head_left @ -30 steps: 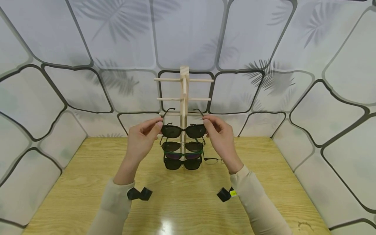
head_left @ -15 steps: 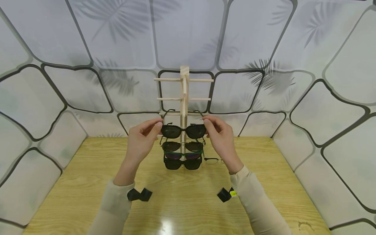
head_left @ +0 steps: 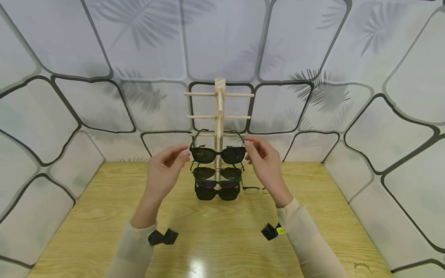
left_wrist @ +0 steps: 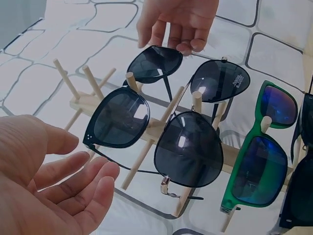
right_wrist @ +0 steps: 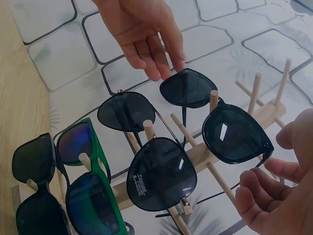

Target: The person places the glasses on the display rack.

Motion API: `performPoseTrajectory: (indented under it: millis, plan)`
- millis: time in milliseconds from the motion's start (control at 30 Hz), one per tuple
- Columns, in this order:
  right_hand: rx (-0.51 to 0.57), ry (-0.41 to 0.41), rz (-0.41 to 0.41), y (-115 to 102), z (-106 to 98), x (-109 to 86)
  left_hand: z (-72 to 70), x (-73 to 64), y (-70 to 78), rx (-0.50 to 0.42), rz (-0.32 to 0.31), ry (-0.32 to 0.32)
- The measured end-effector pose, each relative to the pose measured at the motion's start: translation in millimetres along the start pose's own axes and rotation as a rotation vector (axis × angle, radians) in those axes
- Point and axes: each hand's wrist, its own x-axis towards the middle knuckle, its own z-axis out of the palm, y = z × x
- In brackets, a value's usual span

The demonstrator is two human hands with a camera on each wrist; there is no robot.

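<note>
Black sunglasses (head_left: pixel 203 155) rest on the wooden eyewear rack (head_left: pixel 219 104), above the other pairs. To their left, my left hand (head_left: pixel 163 172) is apart from the frame, its fingers loosely bent. My right hand (head_left: pixel 267 170) has its fingertips right beside the right hinge. In the right wrist view, the thumb and fingers stand apart around the hinge of the sunglasses (right_wrist: pixel 232 132). Below sit metal-framed aviator sunglasses (head_left: pixel 204 173), green-framed sunglasses (head_left: pixel 205 184) and thick black sunglasses (head_left: pixel 206 194). The left wrist view shows dark lenses on the aviators (left_wrist: pixel 188 152).
Two bare upper pegs (head_left: pixel 238 95) stick out sideways from the rack. Thin-rimmed eyeglasses (head_left: pixel 251 190) lie behind the rack at the right, partly hidden by my right wrist. Patterned walls (head_left: pixel 114 108) enclose the wooden table (head_left: pixel 215 235) at the back and sides.
Both hands have let go of the black sunglasses and spread apart, the left hand moving left and the right slightly right. The sunglasses stay on the rack.
</note>
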Motion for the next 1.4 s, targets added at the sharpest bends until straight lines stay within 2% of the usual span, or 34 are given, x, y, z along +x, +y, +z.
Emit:
performPoseTrajectory:
  millis: [333, 500, 700, 867, 1233, 1400]
  plan:
    - [-0.005, -0.001, 0.014, 6, -22, -16.1, 11.4, -43.9, 1.4, 0.0, -0.006, 0.106]
    - [-0.017, 0.0, 0.032, 12, -30, -22.7, 16.9, -60.5, 3.1, -0.001, -0.055, 0.107]
    - [-0.05, 0.018, 0.073, 20, -38, -28.9, 29.2, -74.2, 4.4, -0.067, -0.058, 0.021]
    - [-0.068, 0.026, 0.089, 25, -43, -31.5, 42.1, -84.0, 4.0, -0.096, -0.088, -0.054]
    - [-0.084, 0.044, 0.128, 37, -54, -38.4, 75.0, -102.0, -0.9, -0.05, -0.087, -0.192]
    - [-0.095, 0.045, 0.131, 43, -59, -41.6, 90.8, -107.4, -3.0, -0.054, -0.11, -0.242]
